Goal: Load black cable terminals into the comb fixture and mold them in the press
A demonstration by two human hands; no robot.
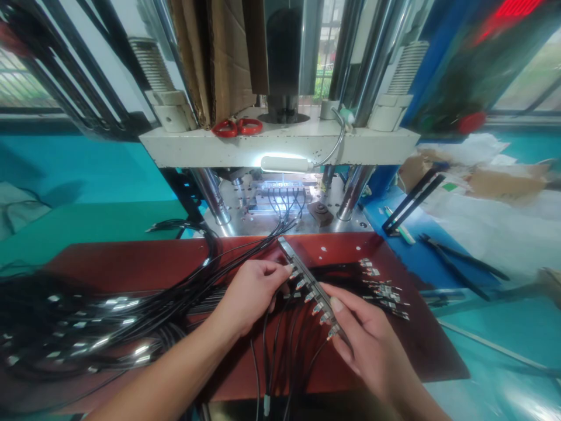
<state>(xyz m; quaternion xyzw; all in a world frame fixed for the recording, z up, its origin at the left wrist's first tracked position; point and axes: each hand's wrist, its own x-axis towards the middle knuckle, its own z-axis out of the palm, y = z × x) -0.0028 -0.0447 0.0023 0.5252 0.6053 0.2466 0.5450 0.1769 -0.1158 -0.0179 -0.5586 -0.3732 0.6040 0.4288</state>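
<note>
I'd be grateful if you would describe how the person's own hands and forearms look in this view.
The left hand and right hand are ungloved, and both visible forearms are bare. No sleeve, watch, bracelet or ring can be seen, nor any clear marking.

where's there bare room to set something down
The red board looks bare at its near right corner, between the right hand and the board's edge. Green tabletop looks free behind the board's left side. Black cables crowd the board's left.
</note>
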